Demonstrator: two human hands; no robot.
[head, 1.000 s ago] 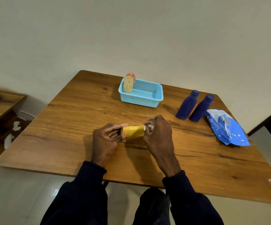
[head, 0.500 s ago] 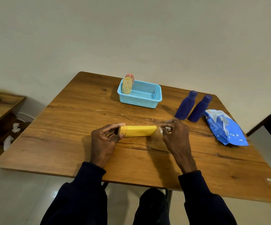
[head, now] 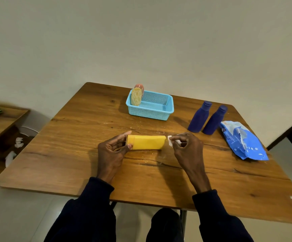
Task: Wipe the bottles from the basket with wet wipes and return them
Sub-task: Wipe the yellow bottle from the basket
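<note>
A yellow bottle (head: 147,142) lies on its side in the middle of the wooden table (head: 82,133). My left hand (head: 112,151) grips its left end between thumb and fingers. My right hand (head: 187,145) pinches a small white wet wipe (head: 170,142) right at the bottle's right end. A light blue mesh basket (head: 159,111) stands at the back of the table. Inside it, a yellowish patterned bottle (head: 136,96) and a reddish one (head: 140,86) stand against the left wall.
Two dark blue bottles (head: 198,117) (head: 214,120) stand upright right of the basket. A blue wet-wipe pack (head: 244,143) lies near the table's right edge. Crumpled white wipes (head: 18,142) lie on the floor at left, beside a low wooden shelf (head: 0,123).
My right hand slid the wipe rightward along the yellow bottle, from near my left hand to past its right end, uncovering the bottle's whole length. My left hand kept its hold.
</note>
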